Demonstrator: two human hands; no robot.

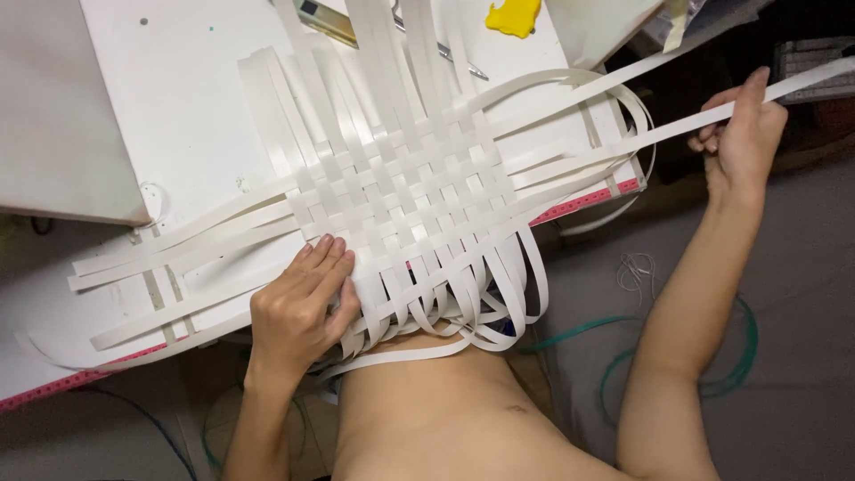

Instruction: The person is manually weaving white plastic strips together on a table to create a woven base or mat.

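Note:
A woven mat of white paper strips (pixel 419 187) lies on a white board (pixel 178 98). Loose strip ends fan out to all sides, and several curl over the near edge. My left hand (pixel 303 307) presses flat on the near left corner of the weave, fingers together on the strips. My right hand (pixel 744 134) is raised off to the right, beyond the board's edge. It pinches one long white strip (pixel 623 147) that runs from the weave out past the hand.
A yellow piece (pixel 513 16) and a metal ruler (pixel 329 22) lie at the board's far side. The board's near edge has a red measuring band (pixel 583 201). Green cable (pixel 739 356) and thin white cord (pixel 634 267) lie on the grey floor to the right.

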